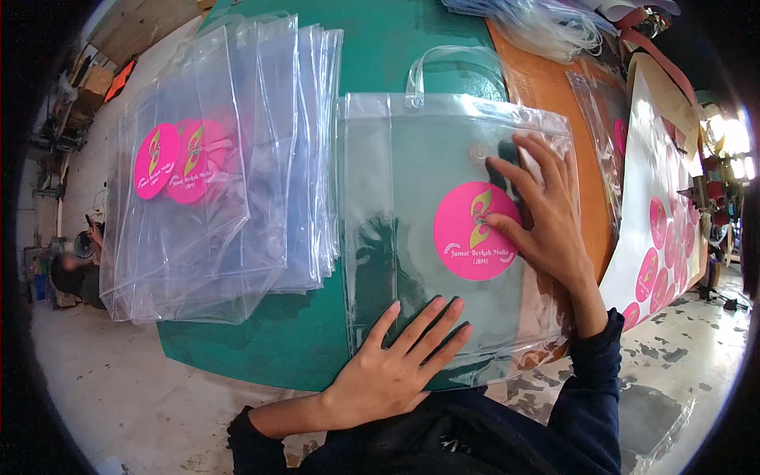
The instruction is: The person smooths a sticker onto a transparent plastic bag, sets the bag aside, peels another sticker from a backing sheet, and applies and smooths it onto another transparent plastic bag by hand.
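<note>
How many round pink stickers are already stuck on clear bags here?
4: one on the bag under both hands, two showing on the stack at left, one on a bag at right. Bags lower in the stack may hide more.

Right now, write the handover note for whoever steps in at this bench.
Left hand: flat, palm down on the lower edge of the clear plastic bag, pinning it to the green table.
Right hand: fingers spread, pressing the right side of the round pink sticker on the bag's front.
Done: stack of stickered bags lies to the left.
Left: sheet of pink stickers at the right still holds many; loose plain bags sit at the far edge.
</note>
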### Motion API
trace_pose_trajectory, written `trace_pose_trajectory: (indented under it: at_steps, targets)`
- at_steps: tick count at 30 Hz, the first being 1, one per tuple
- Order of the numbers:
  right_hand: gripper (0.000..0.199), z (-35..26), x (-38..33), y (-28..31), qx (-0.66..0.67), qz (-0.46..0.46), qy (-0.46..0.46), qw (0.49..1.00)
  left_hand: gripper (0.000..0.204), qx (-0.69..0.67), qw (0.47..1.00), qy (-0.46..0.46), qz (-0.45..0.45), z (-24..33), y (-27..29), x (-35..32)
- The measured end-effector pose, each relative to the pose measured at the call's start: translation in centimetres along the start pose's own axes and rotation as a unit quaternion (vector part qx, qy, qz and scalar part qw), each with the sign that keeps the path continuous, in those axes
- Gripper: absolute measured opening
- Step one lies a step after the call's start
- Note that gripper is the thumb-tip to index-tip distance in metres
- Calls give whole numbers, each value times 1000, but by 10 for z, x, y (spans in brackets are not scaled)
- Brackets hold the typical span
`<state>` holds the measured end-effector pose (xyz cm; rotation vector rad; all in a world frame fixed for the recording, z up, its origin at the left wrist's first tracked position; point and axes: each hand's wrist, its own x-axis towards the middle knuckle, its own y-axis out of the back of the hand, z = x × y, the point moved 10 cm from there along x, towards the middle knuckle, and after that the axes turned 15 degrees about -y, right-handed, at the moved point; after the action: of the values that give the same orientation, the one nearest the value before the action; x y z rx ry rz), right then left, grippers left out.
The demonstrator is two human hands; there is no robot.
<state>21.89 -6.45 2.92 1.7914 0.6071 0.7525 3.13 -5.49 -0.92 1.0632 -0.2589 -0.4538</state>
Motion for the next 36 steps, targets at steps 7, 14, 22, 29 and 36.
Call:
trace_pose_trajectory:
  at_steps: [7, 14, 22, 29, 36]
  targets:
    - [29, -59, -31, -5, 123, -75, 205, 968, 95, 10, 1000, -2, -3, 1, 0, 1]
    - [27, -7, -7, 2, 128, 0, 48, 991, 95, 14, 1000, 1, 1, 2, 1, 0]
    - [25, -39, -23, -6, 174, -65, 167, 968, 97, 15, 1000, -2, -1, 1, 0, 1]
    - [24, -15, -10, -3, 170, -14, 58, 984, 97, 12, 1000, 1, -1, 0, -1, -1]
    - [27, -39, -26, -5, 185, -58, 171, 966, 97, 17, 1000, -2, -7, 1, 1, 0]
